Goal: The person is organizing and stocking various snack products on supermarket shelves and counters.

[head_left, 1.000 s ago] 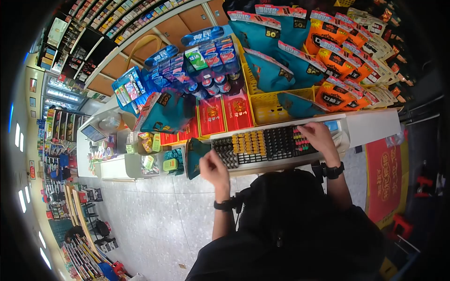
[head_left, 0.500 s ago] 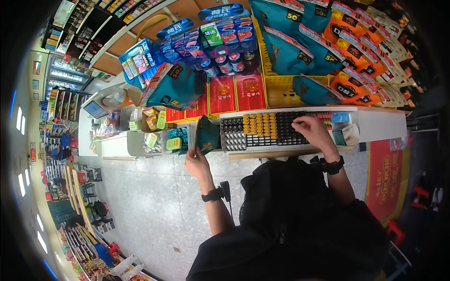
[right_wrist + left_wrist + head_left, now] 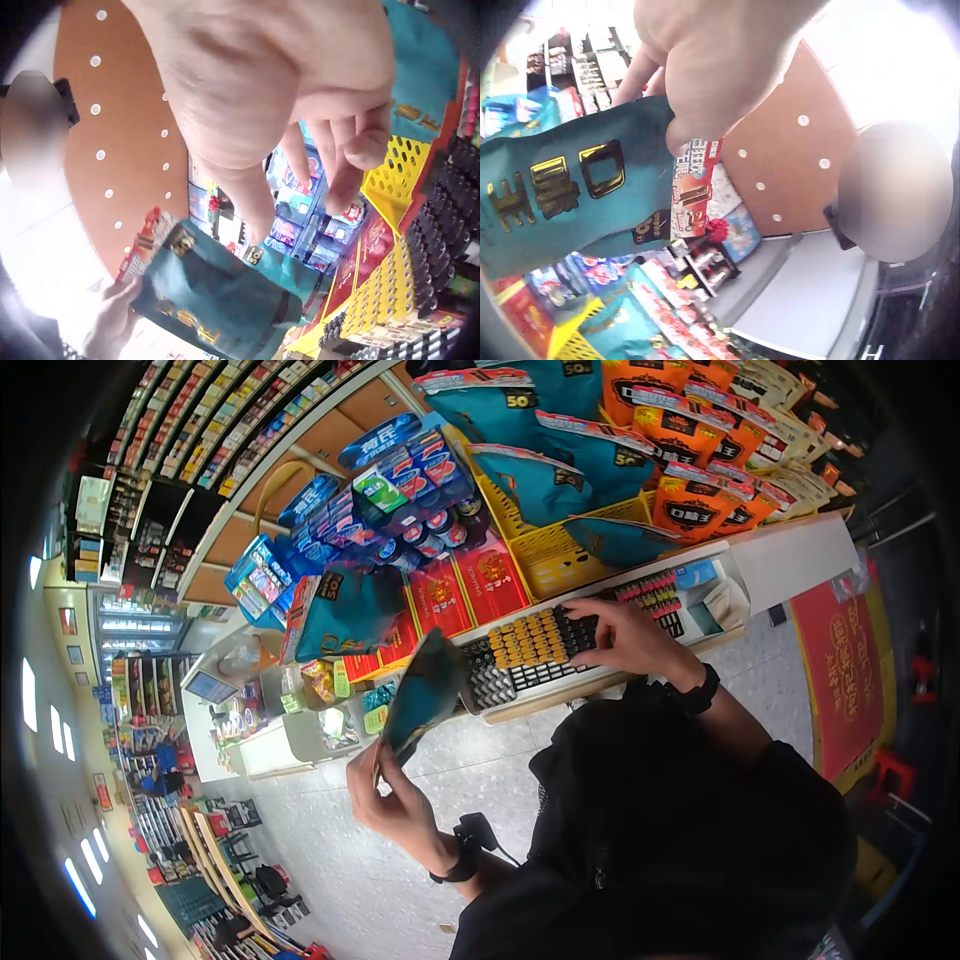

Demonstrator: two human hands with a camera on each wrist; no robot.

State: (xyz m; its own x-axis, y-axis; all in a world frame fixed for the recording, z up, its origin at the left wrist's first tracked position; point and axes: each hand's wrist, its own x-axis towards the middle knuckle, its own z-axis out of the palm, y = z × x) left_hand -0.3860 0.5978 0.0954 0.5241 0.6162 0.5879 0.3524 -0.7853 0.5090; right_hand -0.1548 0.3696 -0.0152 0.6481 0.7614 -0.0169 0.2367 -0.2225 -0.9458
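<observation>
My left hand (image 3: 385,775) pinches the lower edge of a teal snack bag (image 3: 425,690) with gold lettering and holds it tilted in front of the counter. In the left wrist view the thumb (image 3: 679,135) presses on the bag (image 3: 562,195). My right hand (image 3: 592,628) hovers over a display tray (image 3: 520,650) of small yellow and black items, fingers loosely curled downward. In the right wrist view the right hand (image 3: 330,165) holds nothing, with the bag (image 3: 217,300) and the tray (image 3: 397,300) below it.
Yellow baskets (image 3: 560,545) of teal and orange snack bags stand behind the tray. Red boxes (image 3: 465,585) and blue gum racks (image 3: 400,480) sit to their left. A red mat (image 3: 850,670) lies on the tiled floor at right. The checkout counter (image 3: 250,740) extends left.
My left hand has drawn the teal bag down and away from the shelf, toward my body. My right hand has slid left along the tray, from the red items to the black and yellow ones.
</observation>
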